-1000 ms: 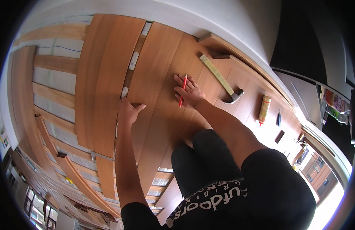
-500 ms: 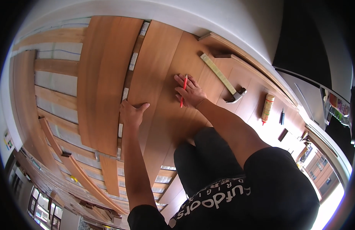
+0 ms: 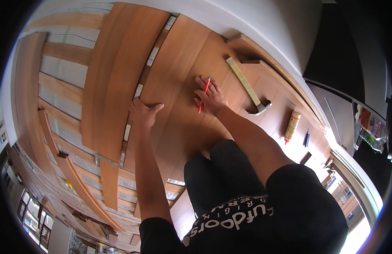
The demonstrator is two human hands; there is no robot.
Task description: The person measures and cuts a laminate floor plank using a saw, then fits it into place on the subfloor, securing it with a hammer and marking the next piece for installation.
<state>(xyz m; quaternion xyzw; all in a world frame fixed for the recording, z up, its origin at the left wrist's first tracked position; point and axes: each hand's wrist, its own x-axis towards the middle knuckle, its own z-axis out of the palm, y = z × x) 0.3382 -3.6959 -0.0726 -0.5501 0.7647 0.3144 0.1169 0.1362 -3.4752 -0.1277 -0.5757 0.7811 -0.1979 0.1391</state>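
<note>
My left hand (image 3: 144, 113) lies at the left edge of a wooden floorboard (image 3: 172, 63). Its fingers hook over that edge and the thumb stretches across the top face. To the right, my right hand (image 3: 214, 101) rests on the adjoining boards with its fingers spread. A red pencil (image 3: 207, 87) is held by this hand and slants across the fingers. Left of my left hand runs a narrow gap (image 3: 153, 56), where a batten with white patches shows. Beyond the gap lies a wide wooden panel (image 3: 120, 76).
A hammer (image 3: 244, 79) lies right of my right hand. Farther right are a cream glue bottle (image 3: 292, 125) and a dark slim tool (image 3: 307, 139). Stacked planks (image 3: 263, 63) line the wall. At the left, bare battens (image 3: 60, 83) cross a pale underlay, with a long loose strip (image 3: 77, 180) over them.
The view has shifted slightly, so the boards and battens on the left sit a little differently. Both hands keep nearly the same places on the boards, and the pencil stays in my right hand.
</note>
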